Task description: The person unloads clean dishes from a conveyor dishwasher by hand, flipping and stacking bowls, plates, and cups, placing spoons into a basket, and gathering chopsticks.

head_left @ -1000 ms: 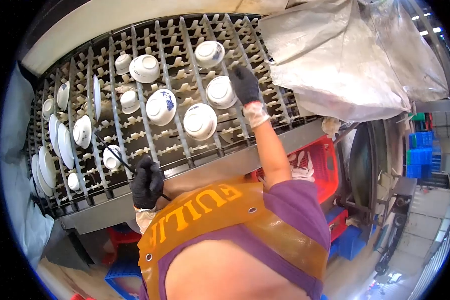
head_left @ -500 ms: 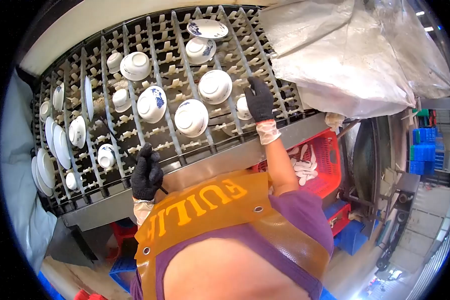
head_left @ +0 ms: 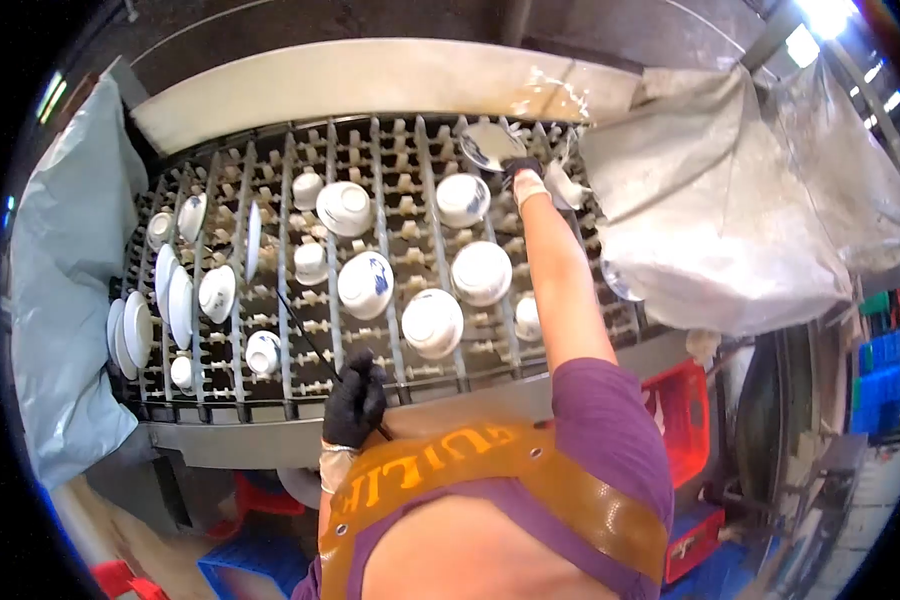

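My left hand [head_left: 355,402], in a black glove, is closed around a thin dark rod [head_left: 305,328] at the front edge of the rack conveyor [head_left: 403,340]. My right hand [head_left: 523,172], also gloved, reaches to the far side, at the edge of a patterned plate [head_left: 490,146]; its fingers are partly hidden and blurred. Upside-down white bowls [head_left: 432,323] and small cups [head_left: 310,263] rest on the pegs in the middle. Plates [head_left: 137,328] stand on edge at the left.
Grey plastic sheeting [head_left: 710,200] hangs over the right end, and a pale blue sheet [head_left: 65,290] at the left. Below the front edge are a red basket [head_left: 685,420] and a blue crate [head_left: 255,565]. A pale panel [head_left: 390,80] borders the far side.
My right hand has moved from the near right, beside a small cup, to the far plate. The view has tilted up. My left hand still holds the rod.
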`<state>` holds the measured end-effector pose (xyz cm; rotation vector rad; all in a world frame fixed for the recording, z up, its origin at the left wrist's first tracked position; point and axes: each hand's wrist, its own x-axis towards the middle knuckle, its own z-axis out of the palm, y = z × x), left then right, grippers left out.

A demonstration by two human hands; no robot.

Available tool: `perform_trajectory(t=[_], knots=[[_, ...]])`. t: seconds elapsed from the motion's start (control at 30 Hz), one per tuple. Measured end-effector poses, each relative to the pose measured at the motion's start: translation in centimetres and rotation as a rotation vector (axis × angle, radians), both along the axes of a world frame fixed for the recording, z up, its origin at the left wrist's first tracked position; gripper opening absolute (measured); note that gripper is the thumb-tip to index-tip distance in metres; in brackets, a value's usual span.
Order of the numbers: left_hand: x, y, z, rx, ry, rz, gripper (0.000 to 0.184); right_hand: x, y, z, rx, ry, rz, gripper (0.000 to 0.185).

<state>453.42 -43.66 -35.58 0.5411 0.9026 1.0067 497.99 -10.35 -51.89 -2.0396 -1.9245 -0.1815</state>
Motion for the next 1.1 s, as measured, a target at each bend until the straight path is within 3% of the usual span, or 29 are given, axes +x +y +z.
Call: perform_trajectory(t=[0.03, 0.07, 0.13, 0.23, 0.27, 0.33, 0.4, 0.47, 0.5, 0.53, 0.6, 0.63, 0.7, 0.8, 0.87, 0.9, 0.93, 1.0, 1.03, 1.1], knots=[[0.1, 0.2, 0.6, -0.034, 0.093, -0.043, 0.037, -1.6, -1.4, 4.2, 0.015, 0.490, -0.254, 0.034], [-0.7, 0.2, -2.4, -0.064, -0.022, -0.029, 0.038, -2.7, -1.9, 7.3, 0.016, 0.984, -0.500, 0.038], [-0.7, 0.3, -2.2, -0.066, -0.093, -0.097, 0.038, -2.9, -1.7, 10.4, 0.304, 0.853, -0.608, 0.041], [0.4, 0.1, -1.3, 0.076, -0.176, -0.122, 0.037, -4.0, -3.3, 16.0, 0.387, 0.713, -0.361, 0.032], [1.0, -0.4, -0.5, -0.052, -0.119, -0.009, 0.036, -3.3, -2.6, 14.1, 0.433, 0.600, -0.240, 0.033], [1.8, -0.7, -0.2, 0.000, -0.159, 0.028, 0.036, -3.4, -4.2, 16.2, 0.076, 0.549, -0.138, 0.041], [1.2, -0.3, -0.8, -0.008, -0.122, -0.037, 0.036, -0.5, -4.1, 11.5, 0.019, 0.641, -0.053, 0.049], [0.7, -0.1, -2.3, -0.121, -0.166, -0.070, 0.036, 1.6, -5.6, 9.5, 0.381, 0.387, -0.191, 0.051], [0.8, -0.3, -2.7, -0.100, -0.222, -0.056, 0.036, 3.3, -6.6, 9.0, 0.381, 0.207, -0.208, 0.055], [1.2, -0.4, -2.1, -0.111, -0.216, -0.053, 0.036, 4.7, -7.9, 8.5, 0.361, 0.161, -0.259, 0.062], [2.2, -0.3, -0.7, -0.109, -0.207, -0.028, 0.035, 6.2, -10.7, 8.3, 0.013, 0.195, -0.482, 0.072], [2.7, -0.4, 0.0, 0.170, 0.176, -0.095, 0.035, 7.2, -11.5, 7.5, -0.168, 0.180, -0.451, 0.077], [2.6, 0.1, -0.5, 0.173, 0.174, -0.129, 0.036, 9.2, -12.5, 6.3, -0.454, 0.261, -0.289, 0.087], [3.1, -0.1, -1.0, 0.125, 0.123, -0.145, 0.036, 10.1, -15.0, 5.9, -0.404, 0.260, -0.155, 0.085], [3.5, -0.3, -1.6, 0.102, 0.111, -0.100, 0.036, 9.9, -14.9, 6.6, -0.440, 0.233, -0.203, 0.081], [3.9, -0.2, -1.3, -0.102, -0.187, -0.053, 0.036, 9.6, -14.8, 7.2, -0.472, 0.206, -0.249, 0.078], [4.3, -0.4, -0.9, -0.105, -0.187, -0.047, 0.036, 9.3, -14.7, 7.8, -0.476, 0.205, -0.245, 0.078], [5.1, -0.5, 0.3, -0.001, -0.047, -0.048, 0.037, 8.9, -14.1, 8.7, -0.516, -0.016, -0.204, 0.069], [4.8, -0.1, 0.2, 0.203, 0.152, -0.161, 0.037, 9.1, -13.6, 8.6, -0.517, -0.062, -0.193, 0.061], [5.0, -0.2, -0.4, 0.234, 0.214, -0.160, 0.037, 9.3, -12.2, 7.5, -0.570, -0.179, -0.225, 0.060]])
